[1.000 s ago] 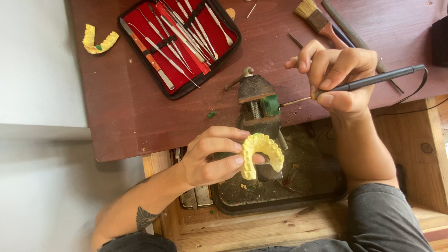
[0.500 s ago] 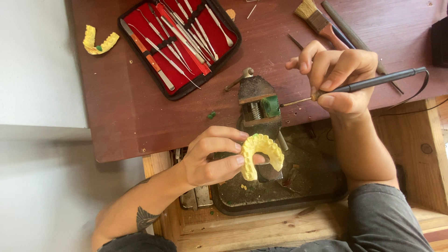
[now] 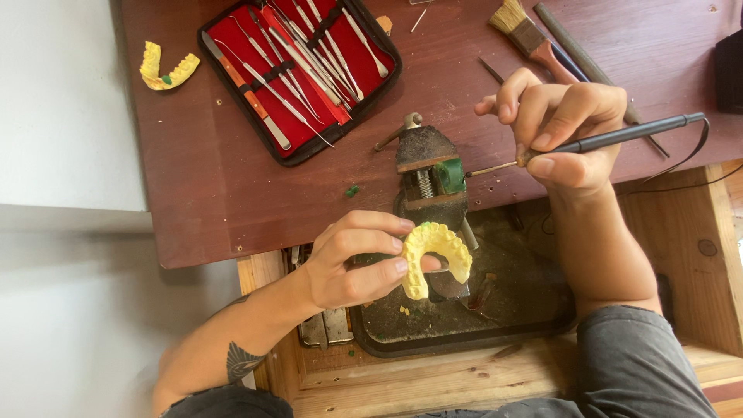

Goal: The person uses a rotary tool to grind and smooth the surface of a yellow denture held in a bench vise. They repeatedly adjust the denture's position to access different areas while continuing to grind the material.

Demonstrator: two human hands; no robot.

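My left hand (image 3: 352, 259) pinches a yellow horseshoe-shaped dental cast (image 3: 436, 255) over a dark tray (image 3: 464, 329), just below a small rusty bench vise (image 3: 428, 170). In the vise jaws sits a green block (image 3: 450, 176). My right hand (image 3: 561, 128) holds a thin black corded tool (image 3: 627, 135) like a pen. Its metal tip points left and nearly touches the green block.
An open red-lined case of several metal instruments (image 3: 298, 66) lies at the back of the brown bench (image 3: 224, 193). A second yellow cast (image 3: 164, 68) rests at the far left corner. A brush (image 3: 534, 35) and a rod lie at the back right. A wooden drawer frame (image 3: 727, 255) surrounds the tray.
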